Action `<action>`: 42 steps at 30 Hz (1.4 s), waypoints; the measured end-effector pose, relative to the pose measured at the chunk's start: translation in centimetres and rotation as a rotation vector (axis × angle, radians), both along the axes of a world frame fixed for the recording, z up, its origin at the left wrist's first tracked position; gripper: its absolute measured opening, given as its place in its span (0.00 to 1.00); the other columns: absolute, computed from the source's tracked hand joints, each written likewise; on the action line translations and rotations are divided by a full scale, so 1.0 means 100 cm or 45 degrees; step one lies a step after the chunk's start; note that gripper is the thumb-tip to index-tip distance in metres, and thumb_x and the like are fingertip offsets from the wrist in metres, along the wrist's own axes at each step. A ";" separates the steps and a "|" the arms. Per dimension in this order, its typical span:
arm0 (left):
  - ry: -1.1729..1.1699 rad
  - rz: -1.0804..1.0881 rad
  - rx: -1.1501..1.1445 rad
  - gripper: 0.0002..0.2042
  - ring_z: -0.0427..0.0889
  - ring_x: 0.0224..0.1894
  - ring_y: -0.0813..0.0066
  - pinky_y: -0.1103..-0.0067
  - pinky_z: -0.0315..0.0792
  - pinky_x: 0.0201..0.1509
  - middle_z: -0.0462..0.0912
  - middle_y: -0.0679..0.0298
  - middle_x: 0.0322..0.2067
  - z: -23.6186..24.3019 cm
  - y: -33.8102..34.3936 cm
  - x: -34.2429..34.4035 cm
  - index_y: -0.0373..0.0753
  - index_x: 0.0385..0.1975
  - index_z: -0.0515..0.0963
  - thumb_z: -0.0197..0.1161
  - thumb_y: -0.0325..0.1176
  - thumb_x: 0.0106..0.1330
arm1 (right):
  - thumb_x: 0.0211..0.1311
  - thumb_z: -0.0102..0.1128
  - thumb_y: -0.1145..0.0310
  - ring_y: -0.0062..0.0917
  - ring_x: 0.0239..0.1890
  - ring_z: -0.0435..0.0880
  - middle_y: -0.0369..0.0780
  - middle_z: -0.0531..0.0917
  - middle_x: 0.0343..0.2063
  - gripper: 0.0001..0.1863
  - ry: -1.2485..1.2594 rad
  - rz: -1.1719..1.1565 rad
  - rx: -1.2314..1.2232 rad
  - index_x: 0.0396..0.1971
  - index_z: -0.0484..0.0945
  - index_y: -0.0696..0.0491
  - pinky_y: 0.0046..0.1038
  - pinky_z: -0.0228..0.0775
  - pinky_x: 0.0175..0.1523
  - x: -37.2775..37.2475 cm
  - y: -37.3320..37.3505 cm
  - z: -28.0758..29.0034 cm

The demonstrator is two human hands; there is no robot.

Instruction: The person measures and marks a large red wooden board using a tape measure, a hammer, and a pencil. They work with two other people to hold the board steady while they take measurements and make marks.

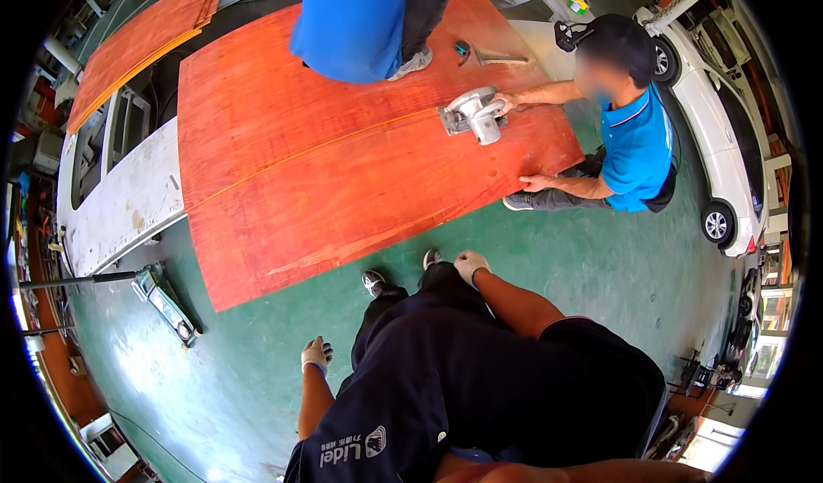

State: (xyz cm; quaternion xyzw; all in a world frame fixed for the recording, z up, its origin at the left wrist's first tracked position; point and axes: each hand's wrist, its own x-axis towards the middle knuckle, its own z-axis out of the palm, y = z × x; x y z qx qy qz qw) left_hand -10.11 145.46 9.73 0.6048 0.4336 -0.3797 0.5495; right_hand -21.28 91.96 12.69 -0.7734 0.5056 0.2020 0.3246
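Note:
My left hand [316, 354], in a pale work glove, hangs beside my left leg. Its fingers are loosely apart and nothing shows in them. Against my right thigh, my gloved right hand [471, 266] is curled closed, with no object visible in it. Both hands are away from the large red-orange board [360, 196] in front of me. A co-worker in a blue shirt [637, 149] grips a circular saw [477, 114] on that board and rests the other hand on its edge. A straight line runs across the board from its left side to the saw.
Another person in blue [351, 29] crouches on the board's far side. Near them lie a hammer [501, 58] and a small tape measure [463, 48]. More boards [141, 50] are stacked far left. A floor jack [167, 307] stands left; a white car [716, 132] is right.

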 end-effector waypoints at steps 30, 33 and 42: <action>-0.012 0.104 0.172 0.18 0.83 0.31 0.66 0.71 0.76 0.32 0.84 0.59 0.36 0.092 0.029 -0.152 0.37 0.55 0.77 0.64 0.40 0.71 | 0.58 0.58 0.58 0.47 0.52 0.87 0.52 0.88 0.47 0.22 0.101 0.288 0.218 0.47 0.87 0.53 0.41 0.77 0.59 -0.076 -0.019 -0.048; -0.049 -0.090 0.268 0.19 0.83 0.30 0.66 0.70 0.75 0.31 0.85 0.60 0.35 0.081 0.049 -0.152 0.38 0.56 0.77 0.64 0.42 0.72 | 0.59 0.58 0.59 0.46 0.53 0.87 0.51 0.88 0.48 0.22 0.092 0.178 0.204 0.49 0.87 0.53 0.40 0.77 0.59 -0.067 -0.023 -0.048; -0.033 0.045 0.292 0.17 0.81 0.28 0.66 0.69 0.75 0.30 0.84 0.59 0.33 0.074 0.082 -0.038 0.40 0.53 0.77 0.64 0.44 0.73 | 0.62 0.58 0.62 0.45 0.45 0.89 0.49 0.89 0.41 0.17 0.125 0.077 0.011 0.46 0.85 0.55 0.41 0.80 0.52 -0.029 -0.004 -0.058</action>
